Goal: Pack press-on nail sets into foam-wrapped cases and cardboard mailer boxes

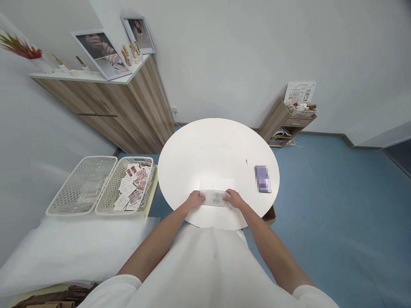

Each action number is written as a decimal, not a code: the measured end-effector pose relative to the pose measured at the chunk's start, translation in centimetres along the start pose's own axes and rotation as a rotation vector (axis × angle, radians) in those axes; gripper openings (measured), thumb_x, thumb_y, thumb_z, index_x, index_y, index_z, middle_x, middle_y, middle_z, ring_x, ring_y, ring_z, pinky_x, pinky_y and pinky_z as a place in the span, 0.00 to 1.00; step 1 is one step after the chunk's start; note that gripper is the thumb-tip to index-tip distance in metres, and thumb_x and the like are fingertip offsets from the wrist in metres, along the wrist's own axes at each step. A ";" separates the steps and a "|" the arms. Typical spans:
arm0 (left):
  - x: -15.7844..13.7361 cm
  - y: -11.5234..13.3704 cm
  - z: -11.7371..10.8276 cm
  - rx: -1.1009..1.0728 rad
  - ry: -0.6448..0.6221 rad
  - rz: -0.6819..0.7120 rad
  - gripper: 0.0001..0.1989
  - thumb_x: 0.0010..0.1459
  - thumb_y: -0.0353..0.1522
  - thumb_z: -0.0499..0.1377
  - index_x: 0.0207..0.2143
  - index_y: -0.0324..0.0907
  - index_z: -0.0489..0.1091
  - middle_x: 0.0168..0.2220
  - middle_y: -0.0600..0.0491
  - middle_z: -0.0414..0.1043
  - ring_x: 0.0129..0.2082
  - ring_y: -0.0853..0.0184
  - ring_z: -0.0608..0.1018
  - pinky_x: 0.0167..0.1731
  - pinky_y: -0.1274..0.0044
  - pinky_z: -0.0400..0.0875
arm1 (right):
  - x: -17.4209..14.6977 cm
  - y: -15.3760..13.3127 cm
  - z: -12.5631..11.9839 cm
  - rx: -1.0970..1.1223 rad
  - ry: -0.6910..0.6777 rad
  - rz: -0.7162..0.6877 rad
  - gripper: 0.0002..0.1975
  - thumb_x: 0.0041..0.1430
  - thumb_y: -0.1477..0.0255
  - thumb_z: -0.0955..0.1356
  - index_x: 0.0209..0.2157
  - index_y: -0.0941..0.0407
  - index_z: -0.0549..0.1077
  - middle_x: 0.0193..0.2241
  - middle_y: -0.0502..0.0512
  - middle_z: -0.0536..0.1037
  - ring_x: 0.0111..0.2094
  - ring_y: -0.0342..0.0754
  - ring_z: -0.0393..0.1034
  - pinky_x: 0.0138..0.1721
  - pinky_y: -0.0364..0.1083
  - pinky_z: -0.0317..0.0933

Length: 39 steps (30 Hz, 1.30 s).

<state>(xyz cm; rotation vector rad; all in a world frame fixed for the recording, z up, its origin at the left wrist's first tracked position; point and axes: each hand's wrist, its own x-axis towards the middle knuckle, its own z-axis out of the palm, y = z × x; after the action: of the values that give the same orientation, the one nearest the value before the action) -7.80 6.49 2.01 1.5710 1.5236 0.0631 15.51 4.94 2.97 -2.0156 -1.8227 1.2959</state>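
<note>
Close to the near edge of a round white table (205, 145), a clear, flat plastic box (212, 197) lies between my two hands. My left hand (195, 199) grips its left end with the fingers closed. At the opposite end, my right hand (234, 197) is closed on it too. Something greyish shows through the plastic near the right side, too blurred to name. Just behind the box, a pale rectangular patch (217, 184) shows faintly on the tabletop; whether it is a sheet or a reflection I cannot tell.
A purple, pixelated object (262, 179) lies at the table's right. To the left stand a white basket of clear plastic boxes (81, 186) and another holding printed cards (131, 184). White sheeting (73, 248) lies before them. A wooden cabinet (128, 111) and small shelf unit (276, 122) stand behind.
</note>
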 end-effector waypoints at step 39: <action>-2.1 3.1 3.7 0.699 0.050 0.596 0.28 0.51 0.41 0.52 0.55 0.46 0.52 0.60 0.48 0.48 0.58 0.56 0.51 0.52 0.64 0.45 | -1.8 1.1 2.1 0.430 0.239 0.267 0.19 0.40 0.64 0.67 0.36 0.56 0.65 0.36 0.56 0.73 0.36 0.49 0.69 0.34 0.46 0.63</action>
<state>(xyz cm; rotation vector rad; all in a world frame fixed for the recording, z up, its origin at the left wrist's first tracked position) -3.69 3.37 2.89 2.5628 1.1076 -0.1089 15.16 2.16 1.91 -2.0979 -1.0897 1.3030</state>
